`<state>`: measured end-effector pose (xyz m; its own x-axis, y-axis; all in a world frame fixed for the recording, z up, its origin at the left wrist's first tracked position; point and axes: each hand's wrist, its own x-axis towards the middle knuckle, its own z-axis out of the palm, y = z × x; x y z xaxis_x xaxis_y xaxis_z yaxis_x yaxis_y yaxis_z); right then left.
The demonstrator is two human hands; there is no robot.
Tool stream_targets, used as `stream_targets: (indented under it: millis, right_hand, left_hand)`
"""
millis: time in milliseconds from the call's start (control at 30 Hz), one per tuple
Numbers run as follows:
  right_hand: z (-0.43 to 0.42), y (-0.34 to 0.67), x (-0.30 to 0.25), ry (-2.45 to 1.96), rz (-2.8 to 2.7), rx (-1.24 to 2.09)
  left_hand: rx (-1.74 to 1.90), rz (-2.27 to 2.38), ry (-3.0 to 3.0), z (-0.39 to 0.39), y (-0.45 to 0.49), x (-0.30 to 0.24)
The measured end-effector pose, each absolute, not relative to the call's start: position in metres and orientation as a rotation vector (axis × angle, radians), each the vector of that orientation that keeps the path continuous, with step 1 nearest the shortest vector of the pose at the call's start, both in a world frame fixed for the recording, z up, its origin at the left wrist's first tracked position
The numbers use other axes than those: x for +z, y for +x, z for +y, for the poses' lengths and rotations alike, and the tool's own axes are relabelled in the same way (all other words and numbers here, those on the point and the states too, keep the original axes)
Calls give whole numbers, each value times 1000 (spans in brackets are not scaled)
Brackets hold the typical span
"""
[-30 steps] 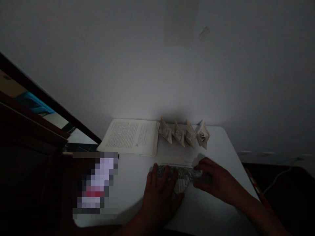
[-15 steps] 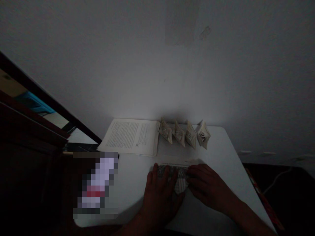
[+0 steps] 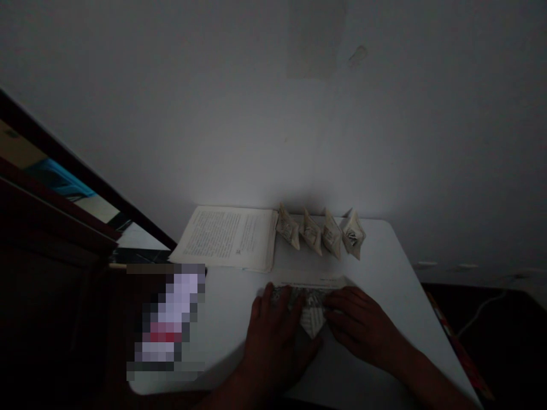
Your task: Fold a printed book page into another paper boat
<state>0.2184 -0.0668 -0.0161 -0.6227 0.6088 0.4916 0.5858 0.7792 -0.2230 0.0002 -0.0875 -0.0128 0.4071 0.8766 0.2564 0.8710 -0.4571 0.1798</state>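
Note:
A folded sheet of printed paper [image 3: 313, 320] lies on the white table, with a point toward me and a flat strip along its far edge. My left hand [image 3: 273, 336] rests flat over its left part, fingers spread and pressing down. From the right, my right hand [image 3: 363, 324] has its fingers close together on the paper's right part; its thumb is hard to make out in the dim light. Between the two hands the pointed middle of the paper shows. Much of its left and right sides is covered by my fingers.
Several folded paper boats [image 3: 331, 234] stand in a row near the wall. Left of them lies a stack of printed pages [image 3: 226, 236]. A pixelated phone-like object [image 3: 171, 313] is at the table's left edge. The white table [image 3: 384, 256] meets the wall [image 3: 239, 114] behind.
My left hand has shifted very slightly to the left. A bit more of the paper's pointed middle shows between my hands; the boats and pages have stayed put.

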Motion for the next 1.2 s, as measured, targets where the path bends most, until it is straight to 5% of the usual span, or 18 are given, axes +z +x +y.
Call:
stream_targets:
  millis: [500, 1033, 1200]
  right_hand:
    - [-67, 226, 5, -871, -2046, 176]
    - [-66, 228, 13, -1574, -1446, 1104]
    - [-60, 235, 6, -1692, -1644, 967]
  left_hand:
    - [969, 1361, 2339, -51, -27, -11]
    - [879, 1271, 1420, -27, -20, 0]
    - [820, 1408, 1559, -23, -16, -6]
